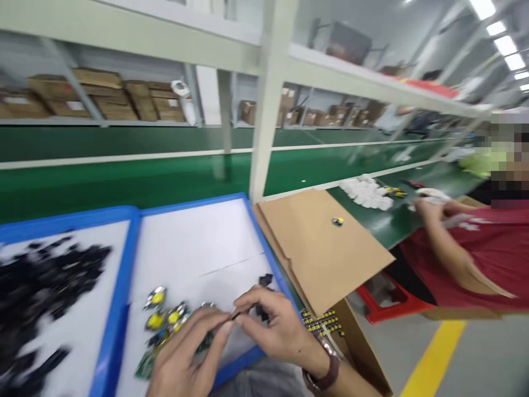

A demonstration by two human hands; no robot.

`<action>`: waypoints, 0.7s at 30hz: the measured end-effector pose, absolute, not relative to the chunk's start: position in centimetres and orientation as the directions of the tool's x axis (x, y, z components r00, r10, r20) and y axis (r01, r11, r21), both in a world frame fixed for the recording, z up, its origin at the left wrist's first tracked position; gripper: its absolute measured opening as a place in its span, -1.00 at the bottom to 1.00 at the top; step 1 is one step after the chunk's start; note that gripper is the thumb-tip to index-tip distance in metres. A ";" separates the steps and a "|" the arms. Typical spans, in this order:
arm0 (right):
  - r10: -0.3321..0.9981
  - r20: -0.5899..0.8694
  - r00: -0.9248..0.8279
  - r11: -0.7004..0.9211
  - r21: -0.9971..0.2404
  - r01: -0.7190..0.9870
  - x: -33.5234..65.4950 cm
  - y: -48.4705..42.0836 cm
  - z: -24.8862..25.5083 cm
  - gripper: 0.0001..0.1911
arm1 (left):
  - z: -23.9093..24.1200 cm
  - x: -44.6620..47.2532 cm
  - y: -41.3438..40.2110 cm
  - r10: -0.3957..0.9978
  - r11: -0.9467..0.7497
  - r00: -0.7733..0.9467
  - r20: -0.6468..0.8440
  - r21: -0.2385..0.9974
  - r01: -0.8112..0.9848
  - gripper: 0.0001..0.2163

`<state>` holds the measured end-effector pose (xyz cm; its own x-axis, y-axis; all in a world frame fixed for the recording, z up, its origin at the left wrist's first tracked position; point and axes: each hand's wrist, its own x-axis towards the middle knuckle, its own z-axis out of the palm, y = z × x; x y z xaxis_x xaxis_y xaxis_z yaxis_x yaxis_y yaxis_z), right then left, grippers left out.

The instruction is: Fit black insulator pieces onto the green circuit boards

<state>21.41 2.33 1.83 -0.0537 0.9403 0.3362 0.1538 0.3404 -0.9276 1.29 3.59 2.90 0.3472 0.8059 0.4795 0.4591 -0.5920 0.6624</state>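
My left hand [185,347] and my right hand [273,322] meet fingertip to fingertip over a white-bottomed tray with a blue rim [264,240]. Pinched between them is a small black piece [235,316], mostly covered by the fingers, so its kind cannot be made out. Beside and partly under my left hand lie several small round parts with yellow centres [156,321] and a green circuit board [144,364]. More small black pieces [265,280] rest in the tray behind my right hand, partly hidden by it.
A second blue-rimmed tray [113,298] on the left holds a heap of black pieces [53,275]. Right of me, a cardboard sheet [318,242] bears one yellow-centred part [338,221], above an open carton [363,353]. A co-worker in a red shirt [491,253] sits farther right, near white pieces [366,193].
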 end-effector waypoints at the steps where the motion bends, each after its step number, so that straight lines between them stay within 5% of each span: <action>1: 0.948 0.313 -0.047 0.317 -0.941 0.119 21.5 1.9 1.4 -0.78 | 3.4 1.9 3.2 0.816 -0.577 0.346 0.463 0.689 0.439 -0.96; 6: 0.964 0.265 -0.040 0.264 -0.964 -0.020 21.7 1.0 -0.3 -0.71 | 3.6 3.2 2.1 0.886 -0.459 0.291 0.362 0.778 0.429 -0.90; 12: 0.995 0.093 -0.045 0.087 -0.987 -0.134 21.6 0.2 -0.3 -0.81 | 2.8 2.8 1.3 0.765 -0.637 0.400 0.505 0.680 0.361 -0.71; 15: 0.999 0.049 -0.020 0.046 -0.991 -0.125 21.6 -0.1 -0.7 -0.82 | 2.7 2.5 1.1 0.819 -0.566 0.372 0.437 0.723 0.397 -0.73; 21: 0.911 0.392 0.127 0.376 -0.917 0.132 20.9 -0.3 -0.6 -0.75 | 1.5 2.5 0.2 0.948 -0.311 0.221 0.231 0.824 0.473 -0.81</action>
